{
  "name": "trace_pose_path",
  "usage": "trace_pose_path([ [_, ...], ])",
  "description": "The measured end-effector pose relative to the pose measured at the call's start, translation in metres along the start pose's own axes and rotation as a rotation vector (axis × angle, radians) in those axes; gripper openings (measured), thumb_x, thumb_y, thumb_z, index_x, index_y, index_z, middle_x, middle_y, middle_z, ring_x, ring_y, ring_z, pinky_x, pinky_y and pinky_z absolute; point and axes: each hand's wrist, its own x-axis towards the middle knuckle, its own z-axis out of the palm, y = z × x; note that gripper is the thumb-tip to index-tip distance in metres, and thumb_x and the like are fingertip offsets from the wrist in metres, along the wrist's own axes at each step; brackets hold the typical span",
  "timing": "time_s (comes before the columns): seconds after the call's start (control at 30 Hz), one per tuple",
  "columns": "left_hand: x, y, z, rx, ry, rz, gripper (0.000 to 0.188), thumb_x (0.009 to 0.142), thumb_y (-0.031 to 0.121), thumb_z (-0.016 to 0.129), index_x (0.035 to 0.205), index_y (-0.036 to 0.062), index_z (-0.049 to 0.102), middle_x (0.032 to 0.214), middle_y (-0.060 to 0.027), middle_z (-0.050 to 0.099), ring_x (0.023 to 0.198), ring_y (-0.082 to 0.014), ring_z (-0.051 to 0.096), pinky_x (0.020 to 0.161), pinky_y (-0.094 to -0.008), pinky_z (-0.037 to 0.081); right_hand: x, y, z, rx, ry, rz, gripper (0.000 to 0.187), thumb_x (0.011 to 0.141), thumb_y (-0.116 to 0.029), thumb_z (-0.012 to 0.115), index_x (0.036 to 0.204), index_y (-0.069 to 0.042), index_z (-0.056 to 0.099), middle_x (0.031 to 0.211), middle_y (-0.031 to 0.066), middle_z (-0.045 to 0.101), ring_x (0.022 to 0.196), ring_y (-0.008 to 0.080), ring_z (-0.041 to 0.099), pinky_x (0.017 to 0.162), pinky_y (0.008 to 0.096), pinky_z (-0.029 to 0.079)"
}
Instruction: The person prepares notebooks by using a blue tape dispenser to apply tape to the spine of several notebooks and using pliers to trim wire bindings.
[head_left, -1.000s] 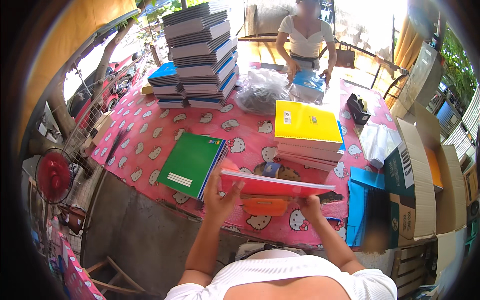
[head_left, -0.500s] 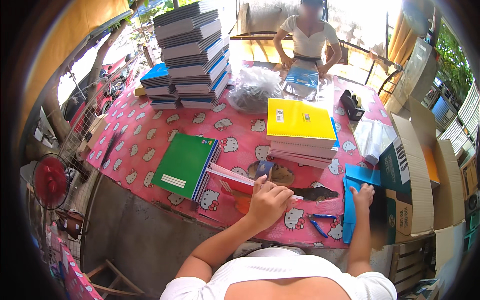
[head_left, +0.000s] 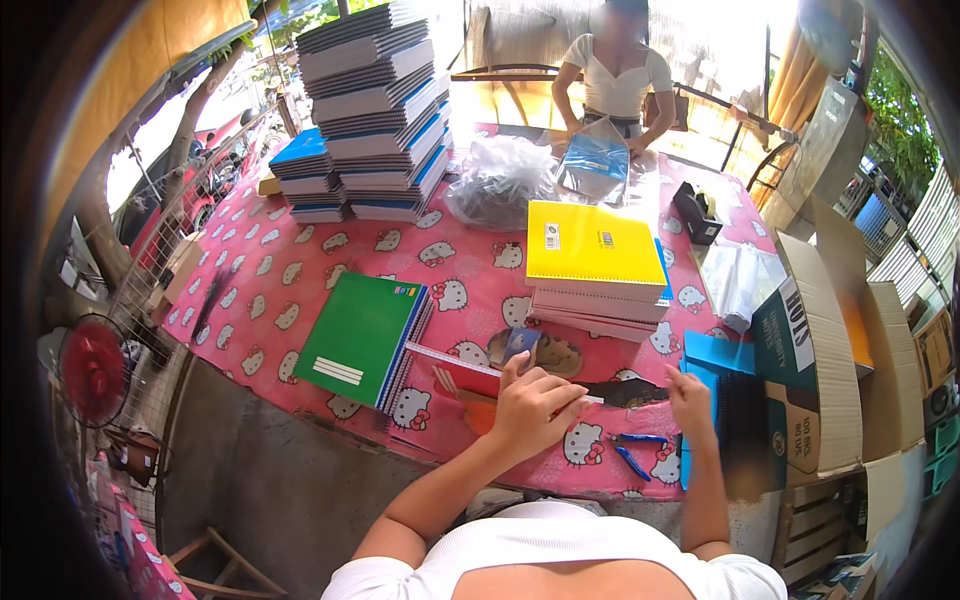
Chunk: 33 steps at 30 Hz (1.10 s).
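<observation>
My left hand [head_left: 540, 408] is closed over the edge of a red spiral notebook [head_left: 480, 382], which is tilted up on the table. My right hand [head_left: 692, 408] is beside the blue sheets [head_left: 715, 352] near the table's right edge, its fingers curled; anything between them is too small to make out. Between my hands and nearer to me lie blue-handled cutting pliers [head_left: 632, 458]. A stack of spiral notebooks with a green cover [head_left: 362, 335] on top lies to the left of the red one. Beyond my hands stands a stack topped by a yellow notebook [head_left: 595, 245].
Tall notebook stacks [head_left: 375, 120] rise at the far left. A plastic bag heap [head_left: 500, 180], a tape dispenser [head_left: 697, 212] and a cardboard box [head_left: 840, 380] are around the table. Across from me, a person [head_left: 615, 80] handles a clear-wrapped blue item [head_left: 597, 165].
My right hand has lifted off the blue sheets and moved left, its fingers curling. My left hand stays at the red notebook, which now leans lower. The view has shifted slightly.
</observation>
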Motion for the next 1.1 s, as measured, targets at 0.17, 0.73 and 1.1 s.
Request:
trace_pose_path([
  [0.17,0.000,0.003,-0.002,-0.092,-0.030,-0.087,0.011,0.077,0.026,0.075,0.081,0.0157,0.072,0.077,0.0018,0.069,0.077,-0.0133,0.062,0.101,-0.0400,0.029,-0.012,-0.117,0.017,0.403,-0.056,-0.033,0.021,0.082,-0.018,0.073,0.098,-0.003,0.071,0.075,0.0063,0.065,0.065,0.0093,0.058,0.057,0.0244,0.043],
  [0.73,0.005,-0.007,-0.004,-0.187,-0.026,-0.037,0.014,0.075,0.028,0.077,0.079,0.0148,0.075,0.075,0.0025,0.067,0.075,-0.0120,0.060,0.101,-0.0400,0.030,0.007,-0.106,0.008,0.829,-0.443,0.084,0.016,0.076,-0.002,0.076,0.092,0.003,0.072,0.080,0.0046,0.065,0.074,0.0085,0.060,0.066,0.0218,0.048],
  [1.1,0.006,-0.006,-0.001,-0.148,-0.014,-0.035,0.013,0.076,0.029,0.076,0.078,0.0162,0.074,0.075,0.0031,0.066,0.075,-0.0115,0.060,0.097,-0.0398,0.032,0.008,-0.113,0.007,0.684,-0.389,0.079,0.014,0.077,-0.003,0.076,0.090,0.003,0.072,0.080,0.0059,0.066,0.074,0.0101,0.062,0.065,0.0225,0.048],
])
